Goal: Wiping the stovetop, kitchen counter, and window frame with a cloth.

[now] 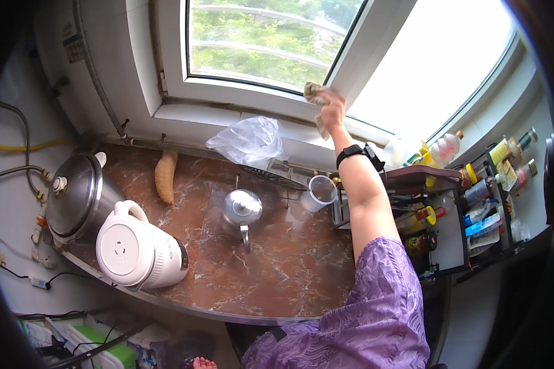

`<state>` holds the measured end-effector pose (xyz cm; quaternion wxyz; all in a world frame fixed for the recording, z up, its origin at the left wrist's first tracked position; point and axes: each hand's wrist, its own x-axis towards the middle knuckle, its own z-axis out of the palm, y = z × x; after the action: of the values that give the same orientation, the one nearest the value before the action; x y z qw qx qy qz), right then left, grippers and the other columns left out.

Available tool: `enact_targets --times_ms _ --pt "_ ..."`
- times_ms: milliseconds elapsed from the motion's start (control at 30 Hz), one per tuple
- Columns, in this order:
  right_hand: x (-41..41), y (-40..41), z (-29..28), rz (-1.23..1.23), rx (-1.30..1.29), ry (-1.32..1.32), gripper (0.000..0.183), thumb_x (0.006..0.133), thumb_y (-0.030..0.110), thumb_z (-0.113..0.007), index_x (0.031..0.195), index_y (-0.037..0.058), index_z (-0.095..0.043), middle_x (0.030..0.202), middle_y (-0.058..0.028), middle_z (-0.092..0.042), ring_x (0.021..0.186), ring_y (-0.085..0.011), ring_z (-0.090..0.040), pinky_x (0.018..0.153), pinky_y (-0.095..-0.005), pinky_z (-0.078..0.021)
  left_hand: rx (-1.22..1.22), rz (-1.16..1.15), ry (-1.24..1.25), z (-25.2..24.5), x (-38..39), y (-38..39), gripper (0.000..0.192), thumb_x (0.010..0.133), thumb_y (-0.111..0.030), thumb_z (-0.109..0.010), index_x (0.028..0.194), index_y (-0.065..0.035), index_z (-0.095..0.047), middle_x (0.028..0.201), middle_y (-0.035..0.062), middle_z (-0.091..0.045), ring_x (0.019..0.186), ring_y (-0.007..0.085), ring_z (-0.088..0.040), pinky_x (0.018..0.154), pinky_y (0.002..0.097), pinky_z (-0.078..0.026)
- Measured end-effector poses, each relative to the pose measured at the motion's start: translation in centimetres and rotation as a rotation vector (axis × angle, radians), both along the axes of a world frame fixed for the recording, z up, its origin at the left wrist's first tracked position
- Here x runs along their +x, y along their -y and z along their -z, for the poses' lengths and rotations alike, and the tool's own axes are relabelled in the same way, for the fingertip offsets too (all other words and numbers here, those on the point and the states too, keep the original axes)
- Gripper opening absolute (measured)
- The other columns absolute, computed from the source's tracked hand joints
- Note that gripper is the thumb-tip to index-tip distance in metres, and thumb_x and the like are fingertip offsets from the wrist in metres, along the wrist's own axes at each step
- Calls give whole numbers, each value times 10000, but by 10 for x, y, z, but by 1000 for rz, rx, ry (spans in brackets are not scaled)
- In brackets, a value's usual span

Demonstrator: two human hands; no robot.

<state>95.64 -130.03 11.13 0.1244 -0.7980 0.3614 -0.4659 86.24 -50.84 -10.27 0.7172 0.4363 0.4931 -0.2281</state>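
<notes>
My right hand (pixel 333 110), with a dark band on its wrist, is closed around a crumpled beige cloth (pixel 313 91). The cloth lies against the lower corner of the white window frame (pixel 258 96), beside the glass; another part of it hangs below my hand. Under the sill, a crumpled clear plastic bag (pixel 251 138) rests near a dark perforated rack or lid (pixel 272 177). A clear plastic cup (pixel 319 193) stands on the brown marbled counter (pixel 277 276), left of my forearm. My left hand is out of view.
A small metal pot (pixel 242 207) with a spout, a white electric appliance (pixel 141 249), a large lidded metal pot (pixel 76 196) and a loofah-like object (pixel 166 177) stand or lie on the counter. Bottles and jars (pixel 478 191) crowd the shelves at right. Pipes (pixel 90 69) run along the left wall.
</notes>
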Motion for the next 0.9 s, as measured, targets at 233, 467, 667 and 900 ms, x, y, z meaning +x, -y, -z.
enact_targets --times_ms 233,467,667,900 --pt "15 22 -191 131 -537 374 306 647 9 -452 822 117 -679 876 -93 -636 933 -247 -501 929 -349 -327 58 65 -20 -3 7 16 112 765 -229 -605 720 -134 -568 664 -15 -585 625 132 -547 553 270 -461" --pt "-8 48 -216 -130 -402 460 325 643 -18 -473 887 74 -666 916 -103 -624 846 -226 -566 814 -278 -427 -29 57 -27 5 3 31 111 775 -219 -592 714 -131 -564 658 -12 -583 573 126 -528 539 271 -452" --pt "-19 50 -69 -251 -90 677 356 639 -46 -370 865 13 -638 856 -84 -606 819 -184 -543 756 -238 -429 -21 83 2 2 2 24 112 778 -226 -590 716 -136 -567 655 -17 -583 558 122 -522 539 269 -454" --pt "-26 36 2 -35 158 519 312 672 -46 -408 821 58 -661 732 -25 -606 688 -108 -519 643 -222 -424 21 87 -33 4 7 14 104 770 -221 -593 711 -138 -569 661 -15 -581 596 125 -528 544 272 -445"
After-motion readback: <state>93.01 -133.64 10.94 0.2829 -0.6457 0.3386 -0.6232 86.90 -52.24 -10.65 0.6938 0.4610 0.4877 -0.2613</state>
